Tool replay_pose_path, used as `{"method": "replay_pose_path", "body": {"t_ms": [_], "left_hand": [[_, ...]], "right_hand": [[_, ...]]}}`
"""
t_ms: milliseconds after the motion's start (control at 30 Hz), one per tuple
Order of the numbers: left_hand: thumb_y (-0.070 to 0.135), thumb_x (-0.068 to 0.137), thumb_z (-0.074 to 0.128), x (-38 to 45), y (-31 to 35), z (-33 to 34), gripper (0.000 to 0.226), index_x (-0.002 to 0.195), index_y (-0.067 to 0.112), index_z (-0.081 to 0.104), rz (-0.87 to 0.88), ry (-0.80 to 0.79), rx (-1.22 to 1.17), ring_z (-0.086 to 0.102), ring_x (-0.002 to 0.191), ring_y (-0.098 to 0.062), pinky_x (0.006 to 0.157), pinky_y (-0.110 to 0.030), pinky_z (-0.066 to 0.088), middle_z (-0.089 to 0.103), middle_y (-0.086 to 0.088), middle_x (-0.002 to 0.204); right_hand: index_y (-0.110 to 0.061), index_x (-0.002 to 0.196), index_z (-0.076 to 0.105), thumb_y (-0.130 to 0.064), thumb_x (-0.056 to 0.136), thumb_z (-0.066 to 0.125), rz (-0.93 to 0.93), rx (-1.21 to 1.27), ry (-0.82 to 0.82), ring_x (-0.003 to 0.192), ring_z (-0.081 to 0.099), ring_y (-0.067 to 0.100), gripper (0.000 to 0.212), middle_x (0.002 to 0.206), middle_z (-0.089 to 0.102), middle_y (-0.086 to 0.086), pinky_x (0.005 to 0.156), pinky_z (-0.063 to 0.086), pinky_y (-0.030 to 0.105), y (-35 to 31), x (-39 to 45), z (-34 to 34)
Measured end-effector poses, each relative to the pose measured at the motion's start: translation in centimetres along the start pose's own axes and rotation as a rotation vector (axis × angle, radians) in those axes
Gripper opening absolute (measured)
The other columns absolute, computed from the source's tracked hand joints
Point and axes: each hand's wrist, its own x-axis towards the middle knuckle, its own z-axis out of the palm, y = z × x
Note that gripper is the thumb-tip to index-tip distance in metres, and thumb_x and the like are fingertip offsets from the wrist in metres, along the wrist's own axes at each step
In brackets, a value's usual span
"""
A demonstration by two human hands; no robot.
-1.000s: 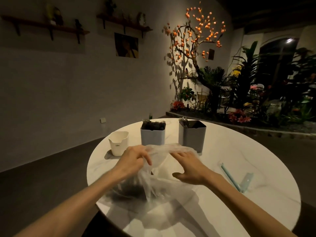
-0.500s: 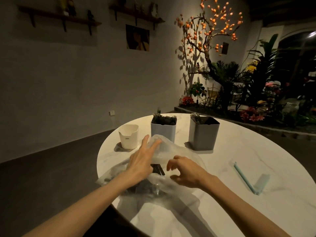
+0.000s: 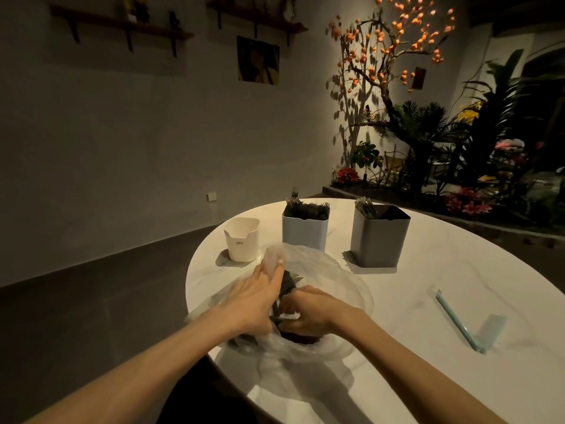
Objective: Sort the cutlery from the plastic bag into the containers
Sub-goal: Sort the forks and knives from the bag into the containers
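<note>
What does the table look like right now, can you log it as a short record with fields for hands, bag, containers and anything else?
left hand: holds the plastic bag open at its edge
right hand: inside the bag, fingers curled among dark cutlery
white cup: left, contents not visible
light grey container: middle, full of dark cutlery
dark grey container: right, a few pieces in it
blue tool: lying right on the table
</note>
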Motion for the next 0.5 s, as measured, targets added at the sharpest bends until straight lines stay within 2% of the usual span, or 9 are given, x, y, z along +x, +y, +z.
{"method": "replay_pose_path", "body": {"t_ms": [67,167,267,367,433,500], "left_hand": [[0.011,0.081,0.072,0.1,0.0,-0.3,0.124,0.155,0.022,-0.027,-0.008,-0.006,-0.052,0.049,0.120,-0.030,0.089,-0.034,0.046,0.021,-0.014,0.158],[0.008,0.083,0.072,0.1,-0.3,-0.6,0.124,0.154,0.026,-0.027,0.008,-0.032,-0.100,0.051,0.094,-0.020,0.075,-0.029,0.048,0.039,-0.012,0.140],[0.007,0.083,0.072,0.1,-0.8,-0.8,0.125,0.154,0.030,-0.029,0.008,-0.040,-0.152,0.056,0.096,-0.021,0.078,-0.030,0.054,0.040,-0.010,0.136],[0.005,0.082,0.071,0.2,-1.2,-1.1,0.126,0.152,0.032,-0.030,0.008,-0.033,-0.174,0.057,0.093,-0.019,0.073,-0.029,0.053,0.040,-0.011,0.139],[0.006,0.083,0.071,0.3,-1.3,-1.2,0.125,0.152,0.032,-0.030,0.018,-0.031,-0.185,0.057,0.088,-0.015,0.069,-0.026,0.053,0.042,-0.010,0.136],[0.008,0.084,0.072,0.3,-1.4,-1.3,0.124,0.153,0.033,-0.028,0.015,-0.028,-0.179,0.057,0.092,-0.016,0.071,-0.025,0.052,0.043,-0.010,0.135]], "right_hand": [[-0.018,0.124,0.061,-0.036,0.088,0.069,0.021,-0.028,-0.019,0.111,0.057,0.027,0.041,0.123,0.061,0.007,0.094,0.049,0.038,-0.9,1.1,0.7],[-0.015,0.133,0.056,-0.032,0.091,0.063,0.020,-0.091,-0.035,0.121,0.053,0.035,0.046,0.135,0.056,0.013,0.105,0.045,0.044,-2.0,2.6,2.1],[-0.014,0.141,0.051,-0.026,0.099,0.056,0.006,-0.067,-0.033,0.129,0.051,0.036,0.044,0.142,0.054,0.014,0.109,0.043,0.049,-2.7,3.5,2.6],[-0.004,0.138,0.053,-0.018,0.105,0.048,0.002,-0.116,-0.057,0.129,0.052,0.039,0.037,0.140,0.055,0.020,0.108,0.042,0.048,-3.4,3.0,2.0],[0.000,0.144,0.047,-0.018,0.109,0.038,-0.024,-0.206,-0.087,0.140,0.041,0.038,0.040,0.150,0.046,0.021,0.115,0.033,0.045,-4.0,2.2,1.6],[-0.005,0.156,0.030,-0.022,0.111,0.033,-0.108,-0.255,-0.108,0.152,0.023,0.033,0.048,0.162,0.029,0.016,0.124,0.020,0.043,-4.5,1.7,1.4]]}}
